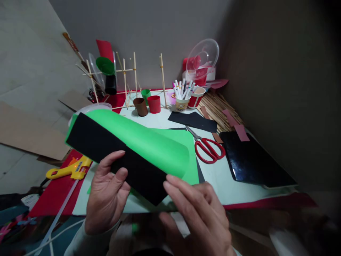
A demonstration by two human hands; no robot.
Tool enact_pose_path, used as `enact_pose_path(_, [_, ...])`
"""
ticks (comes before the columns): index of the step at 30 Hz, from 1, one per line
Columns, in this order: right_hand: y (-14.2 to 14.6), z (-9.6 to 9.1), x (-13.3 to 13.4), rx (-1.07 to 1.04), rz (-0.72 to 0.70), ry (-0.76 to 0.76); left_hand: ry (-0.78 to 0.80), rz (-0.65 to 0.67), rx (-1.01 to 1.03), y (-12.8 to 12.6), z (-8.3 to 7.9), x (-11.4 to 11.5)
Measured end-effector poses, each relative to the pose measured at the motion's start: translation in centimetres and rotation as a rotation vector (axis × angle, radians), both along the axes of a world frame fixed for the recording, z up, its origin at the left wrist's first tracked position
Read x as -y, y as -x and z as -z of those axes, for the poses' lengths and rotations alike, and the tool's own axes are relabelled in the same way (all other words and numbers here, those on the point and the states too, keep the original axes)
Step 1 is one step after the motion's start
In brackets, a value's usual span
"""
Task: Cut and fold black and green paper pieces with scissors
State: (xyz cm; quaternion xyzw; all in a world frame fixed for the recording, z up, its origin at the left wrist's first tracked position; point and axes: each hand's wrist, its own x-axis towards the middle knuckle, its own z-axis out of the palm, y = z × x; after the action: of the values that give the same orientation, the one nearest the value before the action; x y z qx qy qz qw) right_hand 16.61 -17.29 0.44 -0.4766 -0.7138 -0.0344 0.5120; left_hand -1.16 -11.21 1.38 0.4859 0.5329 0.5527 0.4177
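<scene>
A long black paper strip [106, 142] lies slanted along the near edge of a bright green sheet [149, 144], which curls over behind it. My left hand [108, 193] grips the strip's lower edge near the middle, with index fingertip and thumb on the black face. My right hand [199, 213] touches the strip's right end with outstretched fingertips, its thumb apart below. How the strip is joined to the green sheet, if at all, I cannot tell. Red-handled scissors [209, 149] lie just right of the green sheet.
A yellow glue gun [70, 169] lies at left. Behind stand brown [140, 107], red [154, 104] and green [145, 94] paper cups, a stick frame [135, 74] and a cup of markers [182, 104]. Black paper pieces [195, 121], wooden sticks [221, 110] and a dark glossy slab [255, 160] are at right.
</scene>
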Motion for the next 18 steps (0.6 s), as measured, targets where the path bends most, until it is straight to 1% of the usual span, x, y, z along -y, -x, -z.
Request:
enact_pose_path(1, [0.2,0.0,-0.1,-0.020,0.062,-0.028,0.032,0.002,0.068,0.0,0.0,0.1])
enact_pose_path(3, [0.5,-0.2,-0.4,-0.041,0.145,-0.046,0.044,-0.005,0.110,0.0,0.2,0.2])
enact_pose_path(6, [0.4,-0.7,-0.7,-0.011,0.135,0.011,-0.011,-0.051,0.037,0.4,0.7,0.4])
enact_pose_path(8, [0.3,-1.0,-0.6,-0.002,0.126,0.016,-0.048,-0.083,-0.039,0.7,1.1,0.4])
enact_pose_path(10, [0.3,-1.1,-0.4,-0.029,0.112,-0.001,-0.075,-0.080,-0.093,0.9,1.4,0.5])
enact_pose_path(13, [0.6,-1.0,0.0,-0.065,0.082,-0.015,-0.112,-0.072,-0.106,0.9,1.7,0.5])
enact_pose_path(16, [1.0,-1.1,0.4,-0.022,0.112,-0.004,-0.156,-0.074,-0.099,0.9,2.1,0.4])
enact_pose_path(18, [1.1,-1.5,0.5,0.009,0.144,-0.033,-0.188,-0.033,-0.099,1.0,2.6,0.3])
